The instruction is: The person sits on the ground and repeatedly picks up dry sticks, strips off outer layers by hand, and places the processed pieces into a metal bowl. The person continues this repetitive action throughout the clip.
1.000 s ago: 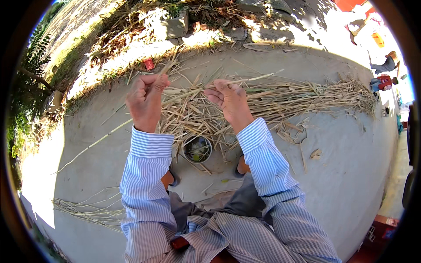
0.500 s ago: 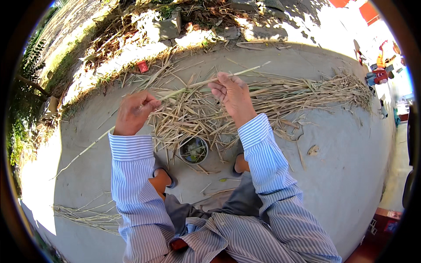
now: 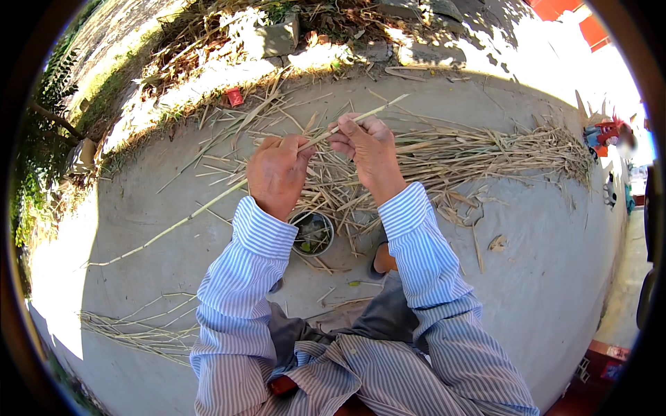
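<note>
A long, thin, pale green plant stalk (image 3: 184, 220) runs slantwise through both hands, from low on the left to its tip beyond my right hand. My left hand (image 3: 279, 173) is closed around it, fingers curled. Close to its right, my right hand (image 3: 369, 147) pinches the same stalk between thumb and fingers near the upper end. Beneath the hands lies a heap of dry straw-coloured stalks and leaf pieces (image 3: 340, 194). A round metal bowl (image 3: 331, 241) with dark contents and green bits stands between my feet, partly covered by my left wrist and sleeve.
A long bundle of dry stalks (image 3: 485, 152) stretches right across the concrete floor (image 3: 541, 263). Several thin stalks (image 3: 132, 333) lie at lower left. A red packet (image 3: 234, 96) and stone blocks (image 3: 276, 38) are at the far edge. A person (image 3: 610, 135) is at far right.
My left hand has slid right along the stalk, closer to my right hand, and now partly covers the bowl. My right hand stays nearly in place, still pinching.
</note>
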